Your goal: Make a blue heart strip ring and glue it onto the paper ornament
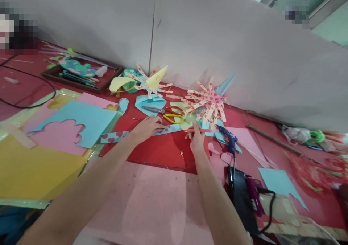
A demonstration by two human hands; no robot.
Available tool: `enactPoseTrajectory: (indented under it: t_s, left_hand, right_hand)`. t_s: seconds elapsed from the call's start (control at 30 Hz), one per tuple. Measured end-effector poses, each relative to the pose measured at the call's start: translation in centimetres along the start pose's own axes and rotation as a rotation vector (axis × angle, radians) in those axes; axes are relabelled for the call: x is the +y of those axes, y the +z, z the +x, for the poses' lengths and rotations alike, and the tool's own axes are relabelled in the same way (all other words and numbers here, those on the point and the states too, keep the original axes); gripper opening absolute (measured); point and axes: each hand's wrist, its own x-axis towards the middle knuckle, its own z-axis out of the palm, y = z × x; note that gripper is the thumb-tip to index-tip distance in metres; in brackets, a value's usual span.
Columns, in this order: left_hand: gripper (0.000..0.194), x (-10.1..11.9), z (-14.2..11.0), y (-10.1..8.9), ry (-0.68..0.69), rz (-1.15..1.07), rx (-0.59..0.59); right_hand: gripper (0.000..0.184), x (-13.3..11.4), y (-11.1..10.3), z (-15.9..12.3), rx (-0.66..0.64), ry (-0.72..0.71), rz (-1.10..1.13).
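Observation:
A light-blue paper strip with red hearts (116,136) lies across the red board (163,150). My left hand (148,127) presses on its middle, fingers bent over the paper. Off the strip's right end, my right hand (197,138) has its fingers closed around a slim orange-red pencil (208,130), which lies nearly level. Just beyond the hands rest scissors (174,115) with red and yellow handles, blades pointing left. To the right of the pencil is a blue hot glue gun (230,138).
Two paper figures with fringed strips, a yellow-horned one (156,81) and a blue-horned one (213,98), stand by the wall. A tray (100,87) of tools sits back left. Cut coloured sheets (89,118) lie left; a black box (241,197) with a cord lies right.

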Motion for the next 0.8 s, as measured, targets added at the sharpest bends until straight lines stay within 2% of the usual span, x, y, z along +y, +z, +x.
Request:
enactPoseTrajectory:
  t_s: [0.07,0.13,0.23,0.3,0.4,0.5,0.63,0.8]
  left_hand:
    - [0.031,0.9,0.0,-0.2,-0.009,0.095,-0.031]
    - [0.040,2.1,0.0,-0.2,-0.074,0.207,-0.010]
    - [0.039,3.9,0.0,0.8,-0.237,0.279,0.036]
    - [0.041,4.5,0.0,1.6,-0.284,0.275,0.017]
    - [0.041,4.2,0.1,2.1,-0.247,0.247,-0.045]
    - [0.040,3.3,0.0,1.6,-0.183,0.213,-0.088]
    - [0.039,2.7,-0.2,1.0,-0.147,0.179,-0.067]
    - [0.038,2.8,0.1,1.3,-0.163,0.135,-0.036]
  right_hand:
    - [0.033,0.0,0.1,0.0,-0.010,0.000,-0.020]
    - [0.034,0.0,0.2,0.0,-0.022,-0.001,-0.051]
    - [0.034,0.0,0.4,0.0,-0.017,-0.003,-0.073]
    - [0.033,0.0,0.4,-0.1,-0.009,-0.008,-0.081]
    - [0.033,-0.1,0.4,-0.3,-0.020,-0.023,-0.107]
    - [0.034,-0.2,0.6,-0.4,-0.027,-0.029,-0.145]
    - [0.036,0.0,0.8,-0.3,0.009,-0.014,-0.226]
    - [0.037,0.5,0.6,0.1,0.032,-0.062,-0.327]
